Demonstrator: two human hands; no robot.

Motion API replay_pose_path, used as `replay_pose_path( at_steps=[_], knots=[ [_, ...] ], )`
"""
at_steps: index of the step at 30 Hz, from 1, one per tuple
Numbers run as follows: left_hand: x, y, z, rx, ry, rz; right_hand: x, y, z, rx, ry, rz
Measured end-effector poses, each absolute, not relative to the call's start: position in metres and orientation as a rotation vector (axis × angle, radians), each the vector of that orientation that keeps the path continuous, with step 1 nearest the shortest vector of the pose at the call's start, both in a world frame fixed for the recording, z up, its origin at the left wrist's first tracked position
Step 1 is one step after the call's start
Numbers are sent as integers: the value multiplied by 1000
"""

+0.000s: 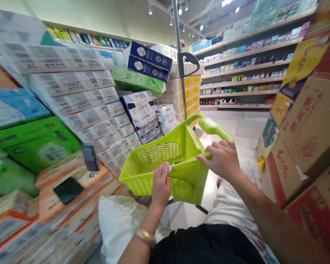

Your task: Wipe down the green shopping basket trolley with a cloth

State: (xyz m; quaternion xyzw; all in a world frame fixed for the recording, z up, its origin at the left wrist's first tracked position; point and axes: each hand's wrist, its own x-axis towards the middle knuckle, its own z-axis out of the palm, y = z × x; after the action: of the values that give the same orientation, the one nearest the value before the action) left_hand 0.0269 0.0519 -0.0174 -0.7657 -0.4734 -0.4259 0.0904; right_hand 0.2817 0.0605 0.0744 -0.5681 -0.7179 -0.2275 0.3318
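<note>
A lime-green plastic shopping cart basket (159,154) with perforated walls stands tilted in front of me. My left hand (161,185) is closed over its near rim, wearing a gold bangle (144,237) at the wrist. A small white bit (170,168) shows at its fingertips; what it is I cannot make out. My right hand (222,157) is wrapped over the basket's right corner, beside the green handle (216,128). Little of the basket's floor shows, and I see no goods in it.
Stacked tissue packs (85,91) rise on the left, with a dark flat rectangular object (68,190) on an orange pack. A grey pole (181,55) with a dark hooked piece stands beyond the basket. Cardboard cartons (310,124) line the right side; stocked shelves (244,66) stand behind.
</note>
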Motion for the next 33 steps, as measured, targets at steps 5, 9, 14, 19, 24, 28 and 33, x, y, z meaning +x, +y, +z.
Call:
replay_pose_path(
  at_steps=[5, 9, 14, 19, 24, 28, 33],
  knots=[
    [48, 43, -14, -2190, -1294, -1381, 278, 59, 75, -1492, -1883, -602],
    [87, 45, 3, -2339, -1089, -1343, 277, 58, 74, -1452, -1881, -607],
    [67, 50, -1, -2336, -1058, -1291, 280, 61, 73, -1448, -1894, -607],
    [9, 48, -25, -2196, -1218, -1309, 277, 61, 76, -1480, -1911, -592],
    [10, 48, -28, -2046, -1287, -1378, 270, 57, 76, -1481, -1896, -596],
    [54, 49, -10, -2224, -1177, -1385, 266, 55, 75, -1481, -1874, -598],
    [71, 51, -1, -2316, -1126, -1359, 270, 57, 75, -1486, -1883, -601]
  ],
)
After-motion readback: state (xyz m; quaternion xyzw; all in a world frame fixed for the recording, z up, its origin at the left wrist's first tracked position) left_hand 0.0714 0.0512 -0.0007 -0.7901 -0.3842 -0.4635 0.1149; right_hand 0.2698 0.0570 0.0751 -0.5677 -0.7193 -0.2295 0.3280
